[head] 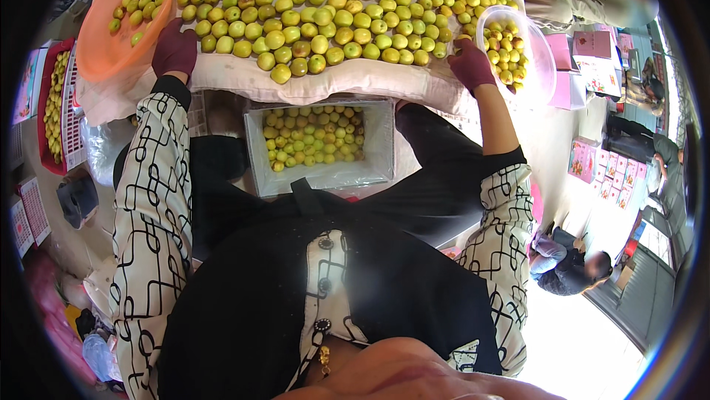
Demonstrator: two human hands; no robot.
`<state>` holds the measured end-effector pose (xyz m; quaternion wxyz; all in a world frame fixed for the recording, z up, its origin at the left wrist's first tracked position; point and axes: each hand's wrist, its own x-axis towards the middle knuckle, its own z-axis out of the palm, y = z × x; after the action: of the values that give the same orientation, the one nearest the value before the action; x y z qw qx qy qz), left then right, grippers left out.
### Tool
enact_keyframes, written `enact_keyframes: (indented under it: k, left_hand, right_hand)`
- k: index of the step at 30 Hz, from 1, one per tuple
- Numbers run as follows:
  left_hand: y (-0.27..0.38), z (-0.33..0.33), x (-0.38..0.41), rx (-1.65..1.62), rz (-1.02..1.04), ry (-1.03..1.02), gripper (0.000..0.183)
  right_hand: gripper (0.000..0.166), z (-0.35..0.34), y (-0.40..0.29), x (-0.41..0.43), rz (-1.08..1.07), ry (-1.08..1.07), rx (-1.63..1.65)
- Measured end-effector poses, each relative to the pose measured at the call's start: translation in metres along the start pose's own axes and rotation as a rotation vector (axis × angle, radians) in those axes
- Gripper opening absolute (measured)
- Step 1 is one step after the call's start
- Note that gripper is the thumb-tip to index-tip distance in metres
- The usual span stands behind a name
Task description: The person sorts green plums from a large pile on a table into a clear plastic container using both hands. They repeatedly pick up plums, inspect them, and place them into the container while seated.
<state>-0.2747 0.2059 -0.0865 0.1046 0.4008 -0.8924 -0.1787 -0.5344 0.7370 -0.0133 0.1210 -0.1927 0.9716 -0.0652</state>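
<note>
Yellow-green fruits (344, 20), looking like jujubes, cover the cloth-topped table (355, 73) before me, some with brown-red patches. My left hand (175, 50), in a maroon glove, rests at the table's near left, right beside the rim of an orange plastic basin (91, 48) with several fruits in it. Whether its fingers grip anything is hidden. At the right, my right hand (471, 64), gloved alike, has curled fingers near fruits at the table edge, next to a translucent plastic bowl (543, 62) partly filled with fruits. Its grip is unclear.
Between my knees, below the table edge, stands a lined box (380, 145) holding many fruits. A red crate (47, 75) of fruits is at left. Pink printed cartons (596, 45) are stacked at right. A person (577, 6) sits at the table's far right; others are farther off.
</note>
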Motion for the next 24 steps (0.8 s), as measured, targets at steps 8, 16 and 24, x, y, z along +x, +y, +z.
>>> enact_keyframes:
  k: [8, 16, 24]
  left_hand:
    - [0.002, -0.001, -0.002, -0.027, 0.015, 0.029, 0.045]
    - [0.003, -0.002, -0.004, -0.023, -0.009, 0.017, 0.046]
    - [0.004, -0.001, -0.003, 0.000, 0.010, 0.036, 0.045]
  right_hand:
    - [0.045, 0.004, 0.004, 0.008, 0.201, -0.147, 0.859]
    - [0.049, 0.026, -0.014, 0.038, 0.018, 0.051, 0.075]
    - [0.038, -0.011, -0.028, 0.023, -0.005, 0.274, 0.112]
